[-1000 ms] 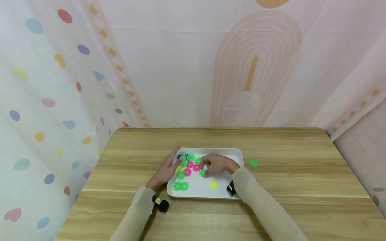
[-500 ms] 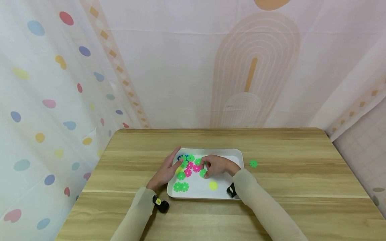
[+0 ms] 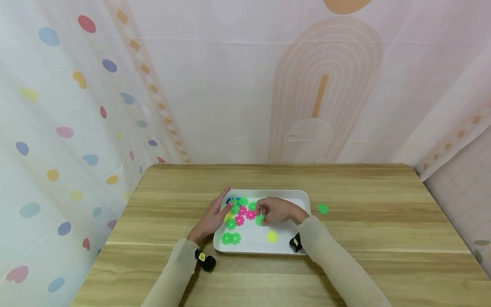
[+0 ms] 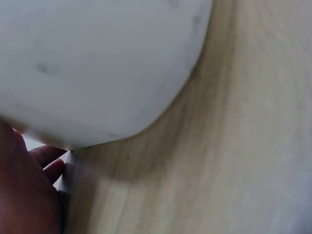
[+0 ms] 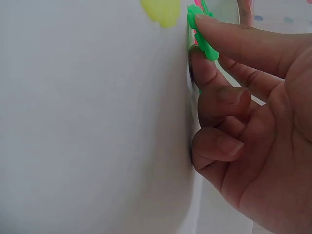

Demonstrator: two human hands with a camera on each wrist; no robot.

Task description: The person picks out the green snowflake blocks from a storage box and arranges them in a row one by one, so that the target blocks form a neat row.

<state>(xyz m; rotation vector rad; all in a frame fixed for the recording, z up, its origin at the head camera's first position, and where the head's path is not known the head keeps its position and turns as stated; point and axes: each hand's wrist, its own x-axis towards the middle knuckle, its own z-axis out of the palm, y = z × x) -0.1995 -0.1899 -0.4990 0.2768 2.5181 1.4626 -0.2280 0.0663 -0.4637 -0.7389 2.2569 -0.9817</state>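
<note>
- Moved since earlier frame: R hand [image 3: 278,209] fingertips drawn in slightly on green disc [image 3: 259,220]; disc now looks narrower, prob. tipped up.
- Meaning (judgement): contact has become a pinch, so disc is prob. under control.
- R grip: grasping that disc, thumb on its face in R wrist view; other fingers curled below.
- Disc loc: approx. mid-tray, just R of pink discs [image 3: 239,220]; can't tell if fully off tray floor.
- White tray [image 3: 249,246] also has yellow disc [image 3: 272,237] nearer wearer, green pair [image 3: 231,238] at near-L corner.
- L hand [image 3: 210,219]: no disc grasped, fingers extended at tray's L edge, thumb over inside; pos. unchanged.
- Outside: lone green disc [image 3: 323,209] on wood table [image 3: 364,192], R of tray.
</note>
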